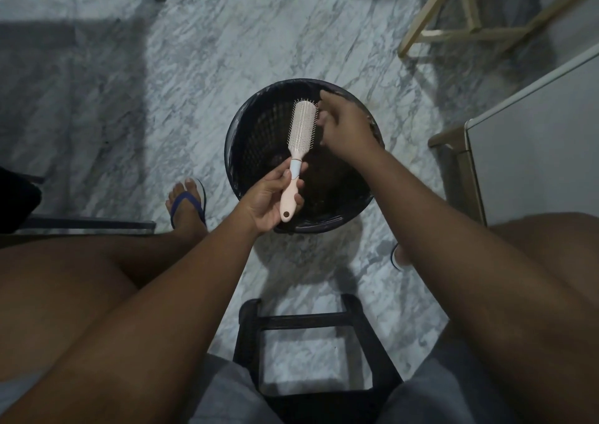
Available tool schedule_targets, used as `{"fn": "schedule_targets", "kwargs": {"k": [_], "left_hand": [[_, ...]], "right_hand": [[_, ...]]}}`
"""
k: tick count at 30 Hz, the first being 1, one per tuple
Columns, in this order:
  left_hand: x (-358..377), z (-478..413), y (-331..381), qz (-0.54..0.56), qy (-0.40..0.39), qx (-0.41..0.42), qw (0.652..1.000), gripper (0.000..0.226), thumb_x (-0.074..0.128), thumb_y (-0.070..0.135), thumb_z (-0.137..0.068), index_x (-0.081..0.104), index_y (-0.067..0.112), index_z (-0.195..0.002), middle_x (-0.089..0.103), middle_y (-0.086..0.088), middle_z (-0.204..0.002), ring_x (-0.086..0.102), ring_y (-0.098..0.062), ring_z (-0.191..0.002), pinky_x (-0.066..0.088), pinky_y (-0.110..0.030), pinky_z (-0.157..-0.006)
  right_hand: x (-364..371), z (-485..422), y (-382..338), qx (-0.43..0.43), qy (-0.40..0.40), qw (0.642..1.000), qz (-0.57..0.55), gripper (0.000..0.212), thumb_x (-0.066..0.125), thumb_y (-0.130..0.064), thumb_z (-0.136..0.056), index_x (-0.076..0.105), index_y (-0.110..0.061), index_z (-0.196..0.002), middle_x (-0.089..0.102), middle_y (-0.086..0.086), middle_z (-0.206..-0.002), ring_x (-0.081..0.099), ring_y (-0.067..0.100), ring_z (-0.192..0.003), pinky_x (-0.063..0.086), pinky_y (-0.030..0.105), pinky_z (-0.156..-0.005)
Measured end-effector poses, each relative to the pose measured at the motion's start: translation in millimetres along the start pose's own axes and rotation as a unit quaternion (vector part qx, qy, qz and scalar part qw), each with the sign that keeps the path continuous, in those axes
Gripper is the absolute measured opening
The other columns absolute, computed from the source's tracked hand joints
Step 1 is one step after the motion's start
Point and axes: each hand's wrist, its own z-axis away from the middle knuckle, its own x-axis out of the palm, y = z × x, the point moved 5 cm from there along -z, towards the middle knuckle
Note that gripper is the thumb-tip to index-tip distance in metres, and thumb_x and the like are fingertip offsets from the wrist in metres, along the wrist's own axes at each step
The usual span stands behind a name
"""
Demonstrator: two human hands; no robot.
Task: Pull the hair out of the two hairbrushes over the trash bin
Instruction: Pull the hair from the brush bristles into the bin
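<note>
A pale pink hairbrush (301,132) with a white collar is held over the black mesh trash bin (246,132) on the marble floor. My left hand (270,198) grips its handle, with the bristle head pointing up and away. My right hand (345,125) is at the right side of the brush head, fingers curled against the bristles; whether it pinches hair is hidden. Only one hairbrush is in view. Dark clumps lie at the bin's bottom.
A black stool frame (311,320) stands between my knees. A pale cabinet (534,151) is at the right, wooden furniture legs (453,31) at the far right, a dark frame (81,224) at the left. My sandalled left foot (186,209) is beside the bin.
</note>
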Motion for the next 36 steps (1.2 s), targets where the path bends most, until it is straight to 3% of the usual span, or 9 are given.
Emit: {"fn": "schedule_targets", "kwargs": {"k": [1, 3, 7, 15, 20, 23, 26, 30, 36], "left_hand": [[1, 0, 0, -0.004, 0.002, 0.001, 1.000, 0.043, 0.045, 0.005, -0.098, 0.047, 0.013, -0.141, 0.061, -0.004, -0.123, 0.057, -0.013, -0.082, 0.050, -0.024, -0.059], [1, 0, -1, -0.018, 0.005, 0.000, 1.000, 0.043, 0.046, 0.004, -0.098, 0.049, 0.014, -0.140, 0.061, -0.004, -0.121, 0.057, -0.013, -0.081, 0.050, -0.025, -0.059], [-3, 4, -2, -0.028, 0.005, -0.012, 1.000, 0.040, 0.046, 0.002, -0.097, 0.055, 0.017, -0.133, 0.063, -0.006, -0.123, 0.059, -0.015, -0.079, 0.051, -0.029, -0.058], [-10, 6, -5, -0.048, 0.011, -0.032, 0.998, 0.040, 0.045, 0.000, -0.097, 0.057, 0.017, -0.131, 0.066, -0.007, -0.120, 0.060, -0.017, -0.078, 0.052, -0.030, -0.059], [-5, 4, 3, 0.000, 0.016, 0.001, 1.000, 0.039, 0.046, 0.005, -0.097, 0.052, 0.015, -0.135, 0.062, -0.004, -0.123, 0.058, -0.014, -0.078, 0.051, -0.025, -0.059], [-8, 3, 6, 0.035, 0.013, 0.004, 0.999, 0.036, 0.047, 0.007, -0.096, 0.053, 0.015, -0.131, 0.061, -0.004, -0.123, 0.058, -0.013, -0.079, 0.051, -0.024, -0.059], [-8, 3, 5, 0.008, 0.011, -0.007, 1.000, 0.038, 0.049, 0.007, -0.095, 0.055, 0.017, -0.131, 0.062, -0.003, -0.120, 0.059, -0.013, -0.078, 0.050, -0.025, -0.059], [-7, 3, 2, -0.019, 0.017, -0.011, 1.000, 0.041, 0.049, 0.004, -0.096, 0.054, 0.019, -0.134, 0.063, -0.002, -0.119, 0.058, -0.014, -0.078, 0.051, -0.029, -0.059], [-7, 1, 1, 0.002, 0.018, 0.004, 1.000, 0.045, 0.050, 0.004, -0.095, 0.051, 0.019, -0.137, 0.063, -0.003, -0.122, 0.058, -0.014, -0.078, 0.051, -0.028, -0.060]], "right_hand": [[5, 2, -1, -0.021, -0.015, 0.999, 0.045, 0.054, 0.063, -0.020, -0.092, 0.047, -0.008, -0.143, 0.059, 0.010, -0.136, 0.064, 0.023, -0.114, 0.051, 0.038, -0.101], [12, 5, -2, -0.029, -0.021, 0.996, 0.082, 0.068, 0.079, -0.034, -0.078, 0.055, -0.011, -0.137, 0.060, 0.009, -0.135, 0.064, 0.020, -0.110, 0.050, 0.034, -0.102], [4, 0, -2, -0.022, 0.001, 0.998, 0.059, 0.051, 0.091, -0.032, -0.064, 0.074, -0.013, -0.108, 0.072, 0.004, -0.104, 0.067, 0.013, -0.084, 0.055, 0.025, -0.084], [-2, -13, -5, -0.063, -0.027, 0.980, 0.184, 0.013, 0.075, -0.025, -0.082, 0.076, -0.014, -0.088, 0.074, 0.002, -0.086, 0.068, 0.015, -0.080, 0.057, 0.032, -0.082], [-19, -11, 3, -0.012, 0.100, 0.993, 0.064, 0.012, 0.062, -0.015, -0.092, 0.073, -0.011, -0.093, 0.073, 0.001, -0.089, 0.067, 0.011, -0.082, 0.054, 0.024, -0.084], [-6, -3, 10, -0.003, 0.014, 0.999, 0.043, 0.019, 0.062, -0.025, -0.093, 0.074, -0.011, -0.098, 0.075, -0.001, -0.090, 0.066, 0.007, -0.082, 0.052, 0.021, -0.083], [10, 4, 13, -0.009, -0.085, 0.994, 0.064, 0.042, 0.082, -0.042, -0.074, 0.073, -0.014, -0.104, 0.073, -0.005, -0.090, 0.066, 0.002, -0.080, 0.052, 0.015, -0.077], [10, -2, 13, -0.007, -0.057, 0.996, 0.066, 0.045, 0.092, -0.037, -0.061, 0.075, -0.010, -0.094, 0.071, -0.002, -0.080, 0.063, 0.001, -0.071, 0.044, 0.005, -0.065], [9, -8, 11, -0.031, -0.071, 0.994, 0.077, 0.023, 0.083, -0.028, -0.075, 0.079, -0.014, -0.093, 0.076, -0.002, -0.088, 0.070, 0.005, -0.082, 0.054, 0.018, -0.079]]}}
